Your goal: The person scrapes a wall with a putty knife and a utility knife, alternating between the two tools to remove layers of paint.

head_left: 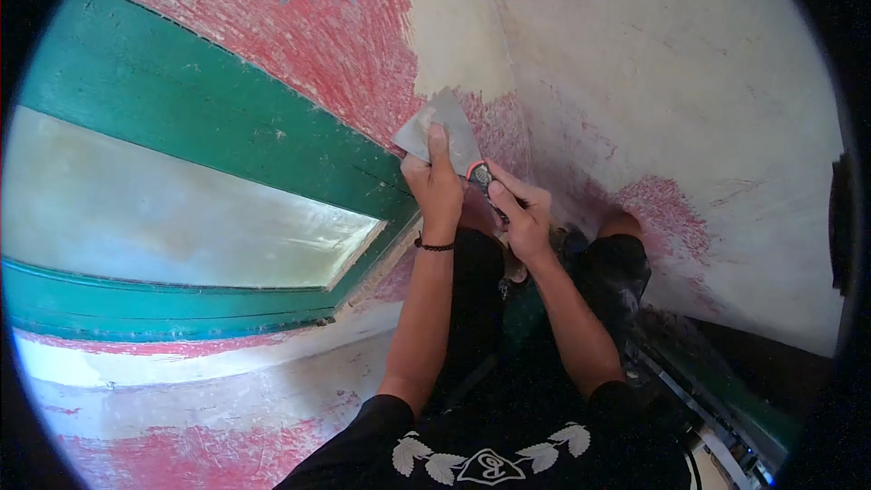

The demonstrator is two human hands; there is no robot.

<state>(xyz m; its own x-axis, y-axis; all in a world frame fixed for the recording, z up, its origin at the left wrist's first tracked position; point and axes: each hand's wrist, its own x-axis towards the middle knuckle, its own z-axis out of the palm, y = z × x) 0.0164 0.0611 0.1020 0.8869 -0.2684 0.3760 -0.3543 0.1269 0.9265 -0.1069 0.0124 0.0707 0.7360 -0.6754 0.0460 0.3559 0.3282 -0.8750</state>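
Note:
A putty knife (461, 127) with a wide, flat grey blade is held in front of me, close to the red-streaked wall (345, 63). My left hand (437, 183) grips the blade, its thumb laid flat along the face. A pale smear shows on the metal near that thumb. Wrapped around the dark handle with red trim is my right hand (526, 218), thumb on top. The blade's far edge overlaps a border between red paint and a smooth cream patch (458, 27).
On the left is a green frame (209, 95) around a cloudy pane (181, 204). A pale wall (671, 100) with a rough pink patch (667, 218) curves along the right. Metal rails (699, 408) lie at lower right, beside my legs.

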